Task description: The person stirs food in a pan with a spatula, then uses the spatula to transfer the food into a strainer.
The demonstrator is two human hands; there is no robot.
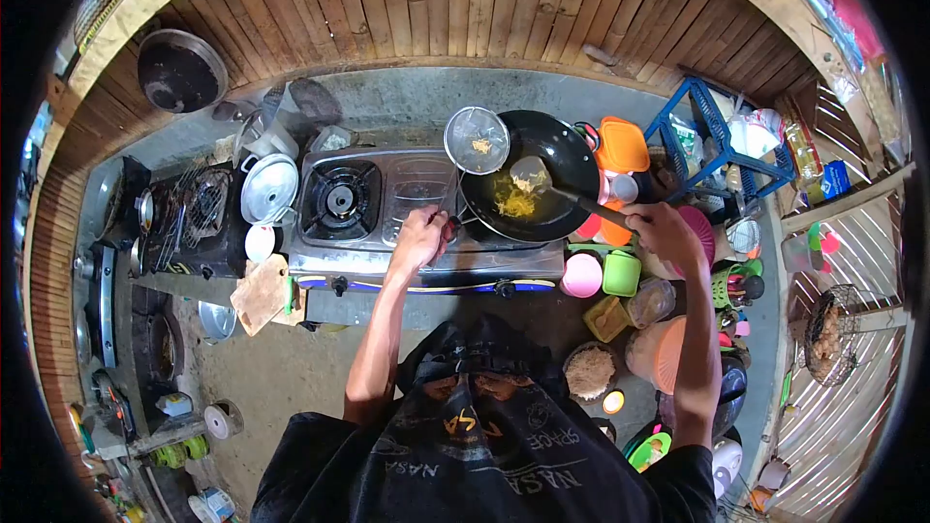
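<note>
My left hand [422,235] is closed round the handle of a round mesh strainer [465,157], which is held at the left rim of a black wok [572,155]. A small pale clump of food [480,146] lies in the mesh. My right hand [663,235] grips the dark handle of a spatula [581,199], whose blade is inside the wok with some pale bits on it. Yellowish shredded food [515,199] lies in oil at the wok's lower left. The wok sits on the right side of a two-burner gas stove [417,257].
The left burner [339,199] has nothing on it. A cutting board [260,295] with a green-handled knife [289,294] lies left of the stove. Plastic containers [620,274] crowd the right, beside a blue rack [717,140]. An aluminium pot [269,189] stands at the left.
</note>
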